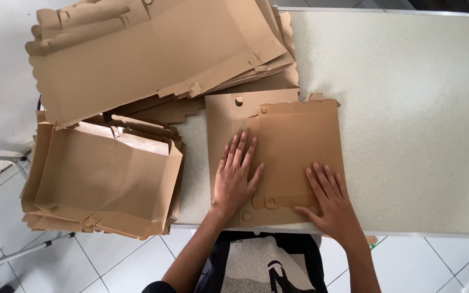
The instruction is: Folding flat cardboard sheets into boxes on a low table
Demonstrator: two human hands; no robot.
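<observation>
While both palms press flat, I'm creasing a folded brown cardboard box blank (278, 157) at the tabletop's (408, 108) near edge.

Left hand (235, 176) and right hand (329, 203) lie open, fingers spread, gripping nothing; I'd keep pressure even along the fold, clear of the flat brown cardboard stack (153, 49) at the far-left corner.

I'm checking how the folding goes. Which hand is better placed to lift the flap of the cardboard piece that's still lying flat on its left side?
Probably the left hand: it lies by the single-layer flap of the cardboard piece, while the right hand presses the folded part.
</observation>
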